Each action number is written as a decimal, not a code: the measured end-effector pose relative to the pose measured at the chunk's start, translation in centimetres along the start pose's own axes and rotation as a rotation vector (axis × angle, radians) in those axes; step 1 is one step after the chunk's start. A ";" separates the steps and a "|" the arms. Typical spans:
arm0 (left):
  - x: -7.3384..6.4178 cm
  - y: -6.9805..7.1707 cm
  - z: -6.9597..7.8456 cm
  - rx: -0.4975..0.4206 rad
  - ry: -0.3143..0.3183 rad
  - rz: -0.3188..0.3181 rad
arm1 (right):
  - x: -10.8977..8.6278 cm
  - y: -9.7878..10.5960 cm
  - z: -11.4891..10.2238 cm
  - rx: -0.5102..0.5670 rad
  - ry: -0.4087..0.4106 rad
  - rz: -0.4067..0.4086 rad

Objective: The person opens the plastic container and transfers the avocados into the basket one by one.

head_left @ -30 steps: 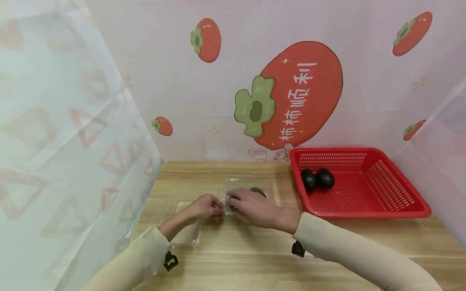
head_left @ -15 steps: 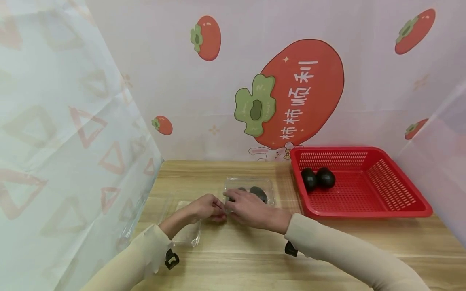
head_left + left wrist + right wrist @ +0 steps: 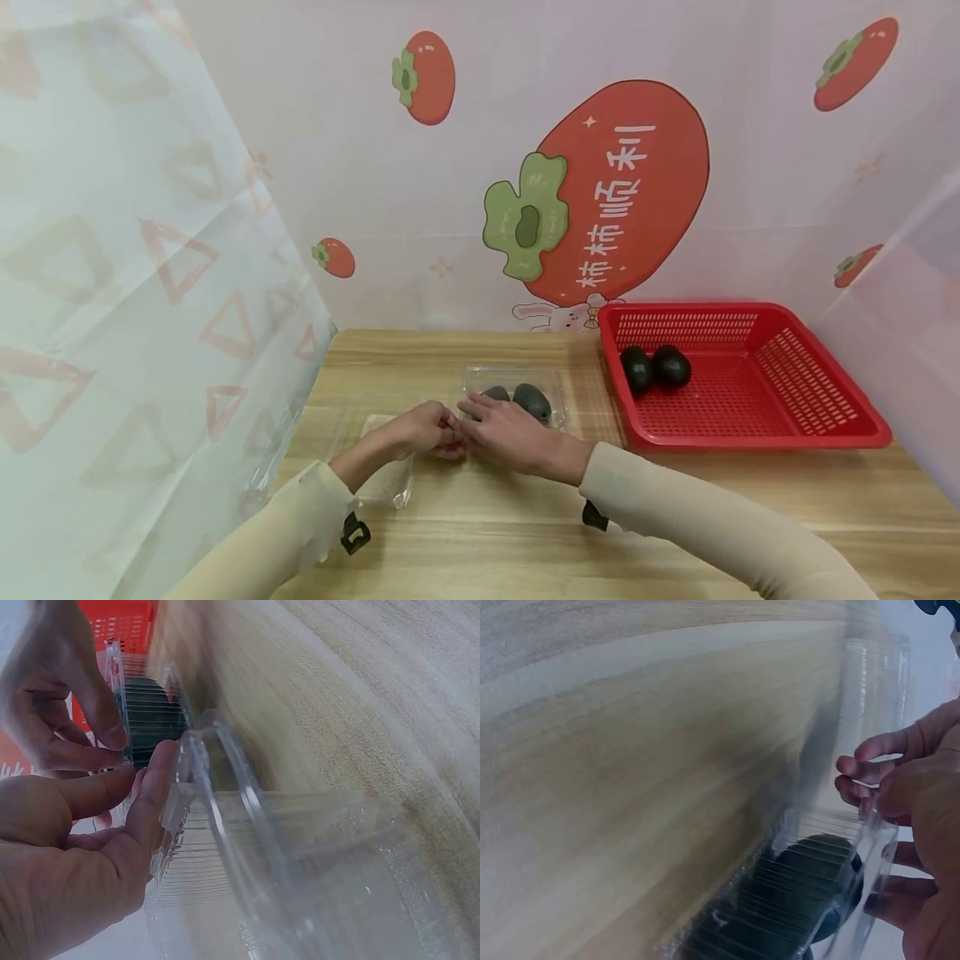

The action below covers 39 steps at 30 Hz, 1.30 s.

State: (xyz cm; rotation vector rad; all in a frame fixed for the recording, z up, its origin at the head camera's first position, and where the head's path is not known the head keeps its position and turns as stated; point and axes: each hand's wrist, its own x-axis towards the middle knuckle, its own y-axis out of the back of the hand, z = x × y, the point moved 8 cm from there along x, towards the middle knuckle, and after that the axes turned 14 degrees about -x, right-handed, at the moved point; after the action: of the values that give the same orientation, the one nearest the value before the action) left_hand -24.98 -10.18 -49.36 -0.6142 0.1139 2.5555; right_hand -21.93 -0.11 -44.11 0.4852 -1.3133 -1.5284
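Note:
A clear plastic box (image 3: 551, 380) holds two dark avocados, one (image 3: 532, 402) in plain sight and one (image 3: 493, 393) partly behind my right hand (image 3: 510, 429). That hand reaches over the box's near left corner with fairly straight fingers, its thumb outside the wall. My left hand (image 3: 426, 428) meets the same corner, and its thumb and forefinger pinch the box edge. Beside it lies an open, clear plastic half (image 3: 388, 487), its rim against the left hand in the left wrist view; whether it is joined to the box is hard to see. The right wrist view shows an avocado (image 3: 802, 892) through the ridged wall.
On the right, a red slotted basket (image 3: 750, 442) contains two more dark avocados (image 3: 671, 367). The wooden table (image 3: 525, 533) runs back to a white sheet printed with persimmons. Another sheet (image 3: 187, 333) closes off the left side.
My right hand has drawn off the avocado in the box and shifted left and slightly nearer, to the box corner, uncovering both avocados. The left hand has moved slightly right.

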 end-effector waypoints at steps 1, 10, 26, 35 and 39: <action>0.0 0.0 0.0 0.003 0.001 0.002 | 0.0 0.0 -0.1 -0.007 0.003 0.016; -0.1 0.0 0.0 0.002 0.011 -0.013 | 0.0 -0.2 -0.6 -0.058 0.008 0.049; 0.1 0.2 -0.2 -0.020 0.028 0.013 | 0.3 0.0 -1.1 -0.180 0.033 0.073; 0.2 0.0 -0.2 -0.033 0.047 0.005 | 0.2 -0.2 -1.1 -0.213 0.033 0.058; 0.0 0.0 -0.1 -0.036 0.047 -0.009 | 0.3 -0.2 -1.0 -0.189 0.019 0.064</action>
State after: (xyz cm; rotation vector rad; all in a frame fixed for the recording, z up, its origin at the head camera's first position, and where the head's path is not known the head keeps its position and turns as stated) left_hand -24.94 -10.17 -49.49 -0.6876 0.0820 2.5401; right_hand -21.35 -0.92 -44.52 0.3330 -1.1458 -1.5726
